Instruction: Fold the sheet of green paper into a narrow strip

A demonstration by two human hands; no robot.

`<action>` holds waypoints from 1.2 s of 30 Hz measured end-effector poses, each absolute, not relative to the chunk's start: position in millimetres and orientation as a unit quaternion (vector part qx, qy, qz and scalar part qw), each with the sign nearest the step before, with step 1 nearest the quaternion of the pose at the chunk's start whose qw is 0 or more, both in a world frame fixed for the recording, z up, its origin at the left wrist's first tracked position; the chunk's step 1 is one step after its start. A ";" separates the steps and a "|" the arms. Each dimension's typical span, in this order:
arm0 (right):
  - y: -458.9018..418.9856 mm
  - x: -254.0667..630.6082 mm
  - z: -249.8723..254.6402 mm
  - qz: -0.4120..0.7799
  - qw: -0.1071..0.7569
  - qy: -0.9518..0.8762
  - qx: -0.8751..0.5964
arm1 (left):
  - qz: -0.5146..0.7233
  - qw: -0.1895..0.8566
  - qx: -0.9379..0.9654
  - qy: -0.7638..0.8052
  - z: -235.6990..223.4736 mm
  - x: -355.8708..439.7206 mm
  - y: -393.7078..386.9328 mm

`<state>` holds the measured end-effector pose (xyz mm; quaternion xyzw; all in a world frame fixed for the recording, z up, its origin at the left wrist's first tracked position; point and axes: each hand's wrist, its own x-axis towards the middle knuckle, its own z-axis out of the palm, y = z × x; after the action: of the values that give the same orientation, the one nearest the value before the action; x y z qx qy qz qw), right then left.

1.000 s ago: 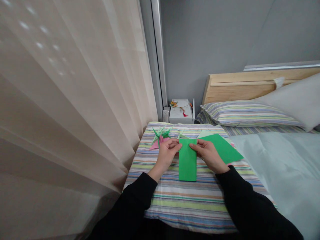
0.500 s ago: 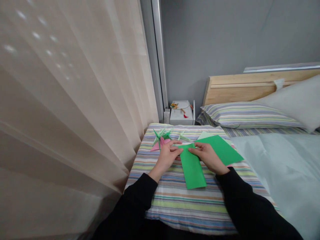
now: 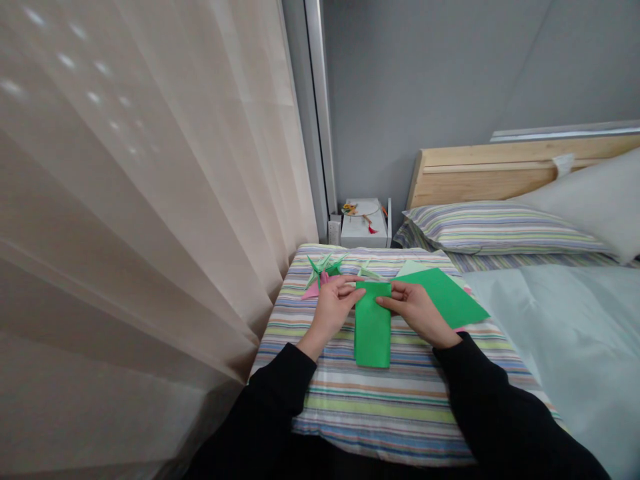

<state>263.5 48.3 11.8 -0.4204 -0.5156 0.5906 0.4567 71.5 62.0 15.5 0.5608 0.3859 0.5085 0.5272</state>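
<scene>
A folded strip of green paper [image 3: 373, 333] hangs upright between my hands, its long side running toward me. My left hand [image 3: 336, 307] pinches its upper left corner between thumb and fingers. On the upper right edge, my right hand [image 3: 413, 307] has its thumb on the front and its fingers behind. Beyond my left hand lie green folded paper cranes [image 3: 320, 265] and a pink one [image 3: 311, 291], partly covered by my fingers. Another pale green folded piece [image 3: 369, 272] sits behind the strip. To the right rests a flat green sheet [image 3: 445, 297] on top of other paper.
A striped cloth [image 3: 380, 417] covers the surface under my hands. Beige curtains [image 3: 150, 233] hang close on the left. A white bedside cabinet [image 3: 363, 233] with small trinkets stands beyond. At right is a bed with a striped pillow [image 3: 500, 230] and a pale blanket [image 3: 560, 333].
The green strip has turned from a slant to nearly straight, its lower end swinging left. Both hands keep hold near its top corners.
</scene>
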 end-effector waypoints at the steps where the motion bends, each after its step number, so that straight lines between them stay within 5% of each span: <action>1: 48.4 263.7 10.9 0.591 0.460 -0.515 -0.418 | 0.510 0.526 0.560 0.387 15.8 71.4 61.7; 36: 48.9 266.7 10.4 0.570 0.500 -0.480 -0.441 | 0.503 0.547 0.554 0.376 16.2 69.8 63.4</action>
<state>266.7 48.9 10.4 -0.4411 -0.4800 0.5703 0.4998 69.8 63.4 16.2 0.5541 0.3761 0.5027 0.5465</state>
